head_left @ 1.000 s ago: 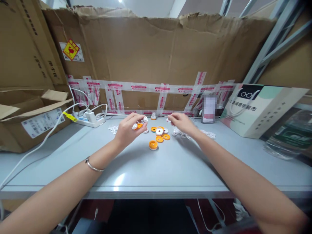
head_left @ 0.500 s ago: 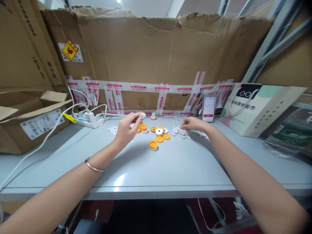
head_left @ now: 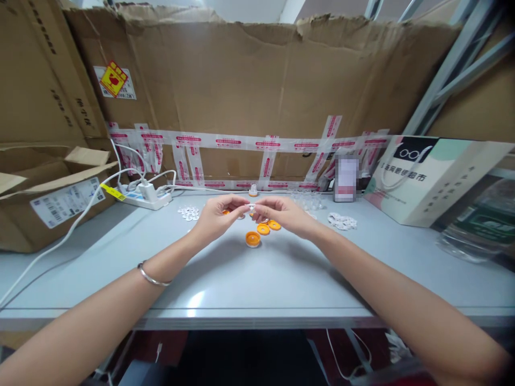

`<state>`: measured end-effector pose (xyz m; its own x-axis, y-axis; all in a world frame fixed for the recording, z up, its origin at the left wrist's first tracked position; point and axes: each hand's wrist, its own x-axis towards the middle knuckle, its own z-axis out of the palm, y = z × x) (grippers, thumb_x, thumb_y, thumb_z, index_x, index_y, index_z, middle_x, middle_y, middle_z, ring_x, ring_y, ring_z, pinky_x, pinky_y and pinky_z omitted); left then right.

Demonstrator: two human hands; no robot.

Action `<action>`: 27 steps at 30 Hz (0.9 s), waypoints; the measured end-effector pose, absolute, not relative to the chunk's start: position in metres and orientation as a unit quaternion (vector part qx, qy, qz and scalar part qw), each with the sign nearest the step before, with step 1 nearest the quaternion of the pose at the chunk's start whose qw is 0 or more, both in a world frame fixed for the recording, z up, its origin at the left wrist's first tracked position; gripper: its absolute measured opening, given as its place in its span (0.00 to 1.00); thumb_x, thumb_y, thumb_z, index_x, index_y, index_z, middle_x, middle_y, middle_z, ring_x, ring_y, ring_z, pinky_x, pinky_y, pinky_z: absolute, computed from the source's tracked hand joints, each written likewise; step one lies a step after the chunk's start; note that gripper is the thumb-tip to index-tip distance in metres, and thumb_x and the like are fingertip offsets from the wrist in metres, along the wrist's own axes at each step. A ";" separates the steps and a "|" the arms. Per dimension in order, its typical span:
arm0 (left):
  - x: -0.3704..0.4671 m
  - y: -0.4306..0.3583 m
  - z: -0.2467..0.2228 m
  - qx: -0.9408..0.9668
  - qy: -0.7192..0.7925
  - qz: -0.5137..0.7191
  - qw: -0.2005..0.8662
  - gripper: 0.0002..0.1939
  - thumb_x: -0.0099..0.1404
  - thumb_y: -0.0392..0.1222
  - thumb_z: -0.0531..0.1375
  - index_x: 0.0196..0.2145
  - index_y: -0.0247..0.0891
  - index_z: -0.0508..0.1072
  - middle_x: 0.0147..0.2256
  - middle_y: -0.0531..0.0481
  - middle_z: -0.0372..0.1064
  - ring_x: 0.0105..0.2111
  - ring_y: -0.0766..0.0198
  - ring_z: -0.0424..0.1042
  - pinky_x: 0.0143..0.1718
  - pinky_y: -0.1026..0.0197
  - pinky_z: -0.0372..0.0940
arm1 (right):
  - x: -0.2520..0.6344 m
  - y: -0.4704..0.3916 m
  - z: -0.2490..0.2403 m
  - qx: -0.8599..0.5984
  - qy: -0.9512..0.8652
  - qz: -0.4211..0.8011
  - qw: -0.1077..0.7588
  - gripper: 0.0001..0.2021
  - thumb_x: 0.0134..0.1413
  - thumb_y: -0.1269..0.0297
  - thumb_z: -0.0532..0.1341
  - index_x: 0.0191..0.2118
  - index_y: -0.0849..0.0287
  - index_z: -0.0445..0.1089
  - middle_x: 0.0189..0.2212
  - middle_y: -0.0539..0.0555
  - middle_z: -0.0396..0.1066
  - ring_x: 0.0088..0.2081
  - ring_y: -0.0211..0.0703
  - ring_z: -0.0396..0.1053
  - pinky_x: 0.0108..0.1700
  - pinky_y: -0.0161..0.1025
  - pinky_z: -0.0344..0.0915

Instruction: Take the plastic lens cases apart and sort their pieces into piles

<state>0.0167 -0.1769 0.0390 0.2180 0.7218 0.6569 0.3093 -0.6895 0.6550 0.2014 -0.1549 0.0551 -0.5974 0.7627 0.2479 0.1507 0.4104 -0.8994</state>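
Note:
My left hand (head_left: 219, 214) and my right hand (head_left: 284, 214) meet over the middle of the table. Between their fingertips is a small white plastic part (head_left: 251, 207), pinched from both sides; its exact shape is too small to tell. Beneath and behind the hands lie several orange rings (head_left: 263, 229), partly covered by the fingers. Nearer to me sits an orange cap with a white base (head_left: 253, 239). Small white pieces (head_left: 189, 213) are spread left of my left hand. More white parts (head_left: 341, 221) lie in a heap at the right, with clear plastic pieces (head_left: 309, 200) behind my right hand.
A white-and-orange piece (head_left: 253, 190) stands at the back by the cardboard wall. At the left are a power strip (head_left: 148, 201) with cables and an open carton (head_left: 60, 198). A phone (head_left: 346, 179), a paper bag (head_left: 426, 182) and a large water bottle (head_left: 477, 220) stand at the right.
My right hand has left the white parts at the right and moved left to the middle. My left hand has shifted slightly right and lower, and the two hands now meet at the white part.

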 end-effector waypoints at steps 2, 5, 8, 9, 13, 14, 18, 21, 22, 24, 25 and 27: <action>0.016 -0.177 0.039 0.773 0.345 0.515 0.138 0.08 0.58 0.41 0.58 0.33 0.34 0.72 0.27 0.48 0.72 0.25 0.68 0.70 0.27 0.66 0.68 | 0.194 -0.159 0.050 -0.288 -0.750 0.486 0.345 0.15 0.48 0.55 0.60 0.35 0.62 0.70 0.27 0.52 0.71 0.31 0.35 0.68 0.39 0.36 0.65; 0.015 -0.177 0.038 0.811 0.330 0.483 0.000 0.06 0.60 0.37 0.56 0.34 0.36 0.73 0.29 0.49 0.71 0.27 0.69 0.69 0.29 0.66 0.66 | 0.191 -0.161 0.047 -0.308 -0.712 0.505 0.377 0.14 0.46 0.56 0.62 0.33 0.63 0.69 0.26 0.52 0.71 0.31 0.34 0.69 0.39 0.36 0.65; 0.015 -0.178 0.037 0.834 0.294 0.449 -0.127 0.09 0.61 0.34 0.54 0.39 0.36 0.71 0.35 0.47 0.70 0.33 0.68 0.68 0.33 0.65 0.66 | 0.190 -0.163 0.048 -0.314 -0.694 0.508 0.402 0.13 0.45 0.57 0.63 0.31 0.63 0.68 0.26 0.51 0.71 0.30 0.34 0.69 0.38 0.35 0.65; 0.016 -0.179 0.037 0.835 0.288 0.439 -0.165 0.10 0.61 0.34 0.54 0.40 0.36 0.70 0.36 0.46 0.69 0.35 0.67 0.68 0.34 0.65 0.65 | 0.189 -0.164 0.049 -0.312 -0.693 0.508 0.405 0.13 0.44 0.57 0.63 0.31 0.63 0.68 0.26 0.51 0.71 0.30 0.34 0.68 0.37 0.35 0.65; 0.017 -0.183 0.037 0.825 0.298 0.398 -0.270 0.09 0.62 0.33 0.53 0.40 0.35 0.69 0.35 0.47 0.70 0.33 0.66 0.69 0.33 0.64 0.64 | 0.188 -0.166 0.050 -0.293 -0.699 0.508 0.408 0.13 0.45 0.56 0.62 0.30 0.63 0.68 0.25 0.50 0.69 0.29 0.33 0.67 0.36 0.34 0.64; 0.017 -0.184 0.038 0.823 0.302 0.390 -0.281 0.09 0.62 0.34 0.53 0.40 0.35 0.69 0.34 0.48 0.70 0.32 0.66 0.69 0.32 0.64 0.64 | 0.188 -0.166 0.050 -0.290 -0.701 0.505 0.412 0.13 0.45 0.55 0.62 0.30 0.63 0.69 0.25 0.50 0.69 0.29 0.33 0.66 0.36 0.34 0.63; 0.017 -0.187 0.040 0.813 0.292 0.396 -0.311 0.08 0.62 0.34 0.53 0.39 0.35 0.69 0.29 0.50 0.70 0.28 0.68 0.68 0.30 0.66 0.63 | 0.188 -0.167 0.051 -0.284 -0.706 0.483 0.433 0.14 0.49 0.54 0.59 0.28 0.63 0.69 0.23 0.49 0.67 0.27 0.32 0.65 0.34 0.32 0.62; 0.018 -0.187 0.040 0.803 0.271 0.408 -0.339 0.09 0.61 0.33 0.54 0.40 0.34 0.68 0.29 0.50 0.71 0.29 0.67 0.68 0.31 0.65 0.63 | 0.187 -0.170 0.053 -0.281 -0.699 0.486 0.443 0.14 0.48 0.55 0.60 0.27 0.63 0.69 0.22 0.49 0.67 0.27 0.32 0.64 0.33 0.32 0.62; 0.018 -0.187 0.040 0.802 0.264 0.409 -0.346 0.09 0.61 0.32 0.54 0.40 0.34 0.68 0.30 0.49 0.71 0.29 0.67 0.69 0.32 0.65 0.63 | 0.187 -0.171 0.053 -0.280 -0.694 0.490 0.447 0.13 0.47 0.55 0.60 0.26 0.63 0.68 0.22 0.49 0.66 0.26 0.32 0.64 0.32 0.32 0.61; 0.017 -0.187 0.040 0.802 0.252 0.408 -0.356 0.10 0.61 0.31 0.54 0.41 0.34 0.67 0.31 0.49 0.72 0.31 0.67 0.70 0.32 0.64 0.64 | 0.186 -0.172 0.053 -0.273 -0.683 0.503 0.454 0.13 0.46 0.55 0.61 0.25 0.62 0.68 0.21 0.49 0.66 0.25 0.32 0.64 0.32 0.33 0.61; 0.017 -0.187 0.040 0.802 0.247 0.408 -0.360 0.10 0.61 0.31 0.54 0.41 0.34 0.67 0.32 0.49 0.72 0.31 0.66 0.70 0.33 0.64 0.64 | 0.186 -0.172 0.053 -0.268 -0.678 0.511 0.456 0.13 0.46 0.56 0.61 0.25 0.62 0.67 0.21 0.49 0.66 0.25 0.32 0.64 0.31 0.33 0.61; 0.016 -0.187 0.040 0.802 0.234 0.409 -0.368 0.11 0.60 0.31 0.55 0.42 0.34 0.66 0.33 0.48 0.73 0.31 0.66 0.71 0.33 0.64 0.65 | 0.186 -0.172 0.052 -0.257 -0.668 0.527 0.458 0.12 0.46 0.57 0.61 0.24 0.62 0.67 0.21 0.49 0.66 0.25 0.32 0.63 0.31 0.32 0.60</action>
<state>0.0164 -0.1870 0.0395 0.5561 0.0732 0.8279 0.6757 -0.6199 -0.3990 0.1864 -0.1721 0.0519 -0.4483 0.8262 0.3412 -0.1406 0.3119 -0.9397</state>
